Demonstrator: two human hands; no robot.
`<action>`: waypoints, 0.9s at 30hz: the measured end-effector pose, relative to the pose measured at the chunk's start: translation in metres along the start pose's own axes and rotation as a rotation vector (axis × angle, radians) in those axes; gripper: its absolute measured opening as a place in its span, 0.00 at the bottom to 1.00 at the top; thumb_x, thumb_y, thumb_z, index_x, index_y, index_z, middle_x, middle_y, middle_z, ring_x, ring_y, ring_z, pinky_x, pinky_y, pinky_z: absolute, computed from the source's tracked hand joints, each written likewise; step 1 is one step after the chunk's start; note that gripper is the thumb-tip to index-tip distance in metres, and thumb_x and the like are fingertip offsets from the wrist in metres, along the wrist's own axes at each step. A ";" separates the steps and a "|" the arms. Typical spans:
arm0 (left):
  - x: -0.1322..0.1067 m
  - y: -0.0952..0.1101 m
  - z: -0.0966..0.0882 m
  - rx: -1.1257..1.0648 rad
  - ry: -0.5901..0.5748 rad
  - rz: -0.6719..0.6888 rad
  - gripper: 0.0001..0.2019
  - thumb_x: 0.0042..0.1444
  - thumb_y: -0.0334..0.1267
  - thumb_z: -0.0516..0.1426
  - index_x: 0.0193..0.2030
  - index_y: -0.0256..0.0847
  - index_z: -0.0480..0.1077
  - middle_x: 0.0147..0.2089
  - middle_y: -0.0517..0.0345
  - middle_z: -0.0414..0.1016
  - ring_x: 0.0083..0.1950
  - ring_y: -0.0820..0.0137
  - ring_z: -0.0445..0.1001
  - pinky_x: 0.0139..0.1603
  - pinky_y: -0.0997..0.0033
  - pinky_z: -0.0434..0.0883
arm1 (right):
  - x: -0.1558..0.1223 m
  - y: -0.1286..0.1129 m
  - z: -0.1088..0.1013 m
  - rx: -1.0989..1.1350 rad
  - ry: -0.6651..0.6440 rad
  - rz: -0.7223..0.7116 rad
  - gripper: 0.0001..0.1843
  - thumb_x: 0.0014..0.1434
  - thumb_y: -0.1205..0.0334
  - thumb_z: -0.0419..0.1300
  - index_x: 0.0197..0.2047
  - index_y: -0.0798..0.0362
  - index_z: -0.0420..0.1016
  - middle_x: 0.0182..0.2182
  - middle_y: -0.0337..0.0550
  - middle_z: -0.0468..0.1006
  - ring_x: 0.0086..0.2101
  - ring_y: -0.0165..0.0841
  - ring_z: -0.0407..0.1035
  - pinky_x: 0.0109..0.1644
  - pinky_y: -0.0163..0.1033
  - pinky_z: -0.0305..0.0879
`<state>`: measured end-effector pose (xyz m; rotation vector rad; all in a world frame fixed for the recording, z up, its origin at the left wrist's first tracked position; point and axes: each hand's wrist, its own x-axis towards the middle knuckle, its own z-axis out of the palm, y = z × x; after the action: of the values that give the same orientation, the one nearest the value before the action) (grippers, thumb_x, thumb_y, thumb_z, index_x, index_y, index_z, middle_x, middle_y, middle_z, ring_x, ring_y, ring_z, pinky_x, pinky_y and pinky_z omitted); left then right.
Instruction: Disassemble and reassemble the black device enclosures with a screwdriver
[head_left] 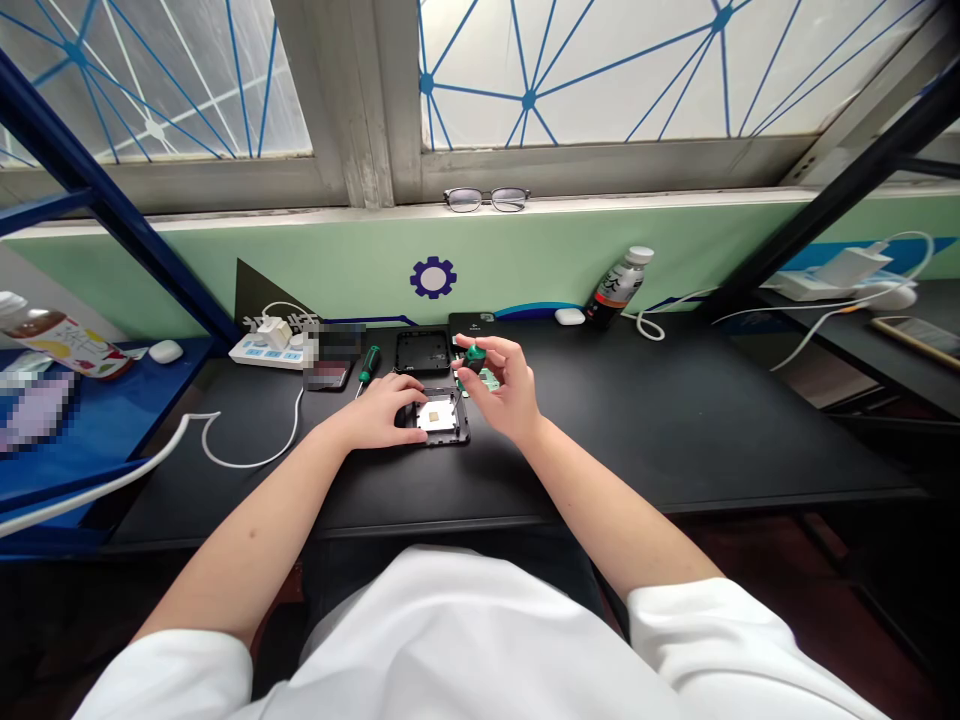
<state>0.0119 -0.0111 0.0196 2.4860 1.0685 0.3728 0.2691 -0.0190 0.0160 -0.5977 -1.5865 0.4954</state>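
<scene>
My left hand (382, 408) rests on the left edge of a small opened black device (442, 415) with a pale board inside, fingers curled against its frame. Just above and right of the device, my right hand (506, 385) is closed round a small green-handled screwdriver (474, 354). A black square cover (423, 351) lies behind the device. Beside that cover sits a second green-handled screwdriver (367, 364). A small green circuit board (487, 380) peeks out under my right hand.
The black desk (675, 420) carries a white power strip (266, 345) with a plug and a cable, a phone, a white earbud case (570, 316) and a dark bottle (619, 285). Glasses (486, 198) sit on the window sill. Blue shelving stands at left with a bottle (60, 340).
</scene>
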 end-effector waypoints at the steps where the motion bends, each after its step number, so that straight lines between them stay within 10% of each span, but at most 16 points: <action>1: 0.000 0.000 0.000 0.002 0.000 0.001 0.23 0.59 0.57 0.68 0.56 0.47 0.78 0.66 0.47 0.73 0.68 0.46 0.70 0.69 0.42 0.67 | 0.000 -0.001 -0.001 -0.001 -0.021 0.001 0.19 0.72 0.56 0.63 0.64 0.42 0.69 0.61 0.50 0.82 0.45 0.37 0.84 0.52 0.49 0.83; 7: 0.000 -0.001 0.001 0.006 0.018 0.014 0.22 0.59 0.56 0.69 0.55 0.47 0.79 0.65 0.47 0.74 0.67 0.47 0.70 0.69 0.41 0.68 | 0.004 -0.002 -0.008 -0.083 -0.046 -0.113 0.19 0.76 0.59 0.52 0.65 0.40 0.73 0.64 0.50 0.75 0.55 0.42 0.77 0.57 0.55 0.79; 15: 0.000 0.000 0.000 0.007 0.020 0.026 0.22 0.59 0.55 0.69 0.55 0.48 0.79 0.65 0.48 0.75 0.66 0.47 0.71 0.68 0.42 0.69 | 0.008 -0.002 -0.007 -0.218 0.041 -0.187 0.20 0.77 0.62 0.49 0.61 0.40 0.79 0.47 0.46 0.71 0.40 0.35 0.73 0.43 0.47 0.78; 27: 0.000 -0.002 0.001 0.006 0.010 0.012 0.24 0.59 0.58 0.68 0.56 0.49 0.79 0.66 0.47 0.74 0.67 0.47 0.70 0.69 0.42 0.68 | 0.005 0.006 -0.003 -0.134 0.048 -0.111 0.20 0.66 0.57 0.70 0.58 0.42 0.73 0.52 0.47 0.82 0.51 0.40 0.79 0.47 0.46 0.81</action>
<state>0.0110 -0.0104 0.0177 2.4997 1.0605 0.3859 0.2722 -0.0116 0.0161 -0.6142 -1.6058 0.2910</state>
